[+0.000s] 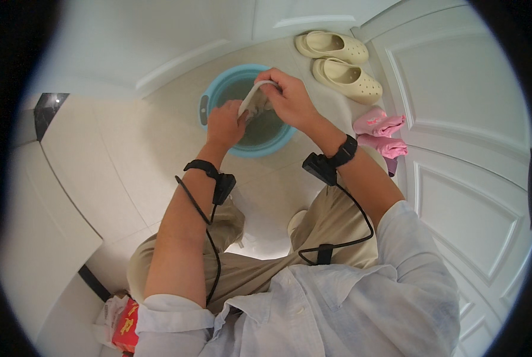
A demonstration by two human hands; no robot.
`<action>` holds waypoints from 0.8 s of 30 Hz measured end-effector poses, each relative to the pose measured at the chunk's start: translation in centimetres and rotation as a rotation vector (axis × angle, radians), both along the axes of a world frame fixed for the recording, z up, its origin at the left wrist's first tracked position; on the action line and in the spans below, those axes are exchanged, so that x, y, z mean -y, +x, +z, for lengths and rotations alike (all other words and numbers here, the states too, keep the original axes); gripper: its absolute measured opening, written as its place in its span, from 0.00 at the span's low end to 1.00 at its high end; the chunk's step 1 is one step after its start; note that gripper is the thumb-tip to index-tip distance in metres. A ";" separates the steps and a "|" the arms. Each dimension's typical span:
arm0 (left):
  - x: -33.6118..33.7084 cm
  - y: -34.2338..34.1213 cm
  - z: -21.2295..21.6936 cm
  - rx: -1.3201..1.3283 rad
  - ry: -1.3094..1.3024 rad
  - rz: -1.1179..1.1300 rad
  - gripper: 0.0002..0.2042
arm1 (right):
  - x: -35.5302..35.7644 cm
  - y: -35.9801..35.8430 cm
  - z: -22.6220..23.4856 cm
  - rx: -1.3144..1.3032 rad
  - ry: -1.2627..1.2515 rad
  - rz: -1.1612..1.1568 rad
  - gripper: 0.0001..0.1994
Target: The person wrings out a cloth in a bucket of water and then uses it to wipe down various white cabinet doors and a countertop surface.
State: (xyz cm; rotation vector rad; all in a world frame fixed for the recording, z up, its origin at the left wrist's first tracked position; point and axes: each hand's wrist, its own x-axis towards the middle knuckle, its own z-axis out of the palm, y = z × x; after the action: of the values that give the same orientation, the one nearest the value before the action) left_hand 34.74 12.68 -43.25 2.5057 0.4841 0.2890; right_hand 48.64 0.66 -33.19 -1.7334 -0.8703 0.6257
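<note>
A round light-blue plastic basin [260,149] with a slotted handle at its left side stands on the floor ahead of me, holding greyish, cloudy water. Over it I hold a pale beige cloth item [256,102] with a thick, light edge that arches between my hands; its exact kind is not clear. My left hand [226,124] is closed on its left end, above the basin's near-left part. Pinched by the fingers of my right hand [289,100] is the upper right end of that edge. The lower part of the cloth hangs toward the water.
Beige clogs [350,82] with holes stand right of the basin, beside a white panelled door [456,214]. Nearer me are folded pink items [378,122]. A red package [126,327] lies at the lower left. Black cables run from devices strapped on both wrists.
</note>
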 end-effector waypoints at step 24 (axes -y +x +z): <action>-0.3 -0.9 -0.6 -0.676 0.026 -0.382 0.19 | 0.7 -3.2 -12.4 0.698 -0.832 0.473 0.24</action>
State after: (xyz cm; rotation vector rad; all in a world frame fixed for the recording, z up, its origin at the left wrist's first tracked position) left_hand 33.82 12.98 -43.82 2.6103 0.2362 -0.7191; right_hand 45.47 -0.04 -45.59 -2.5933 -1.7044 0.7613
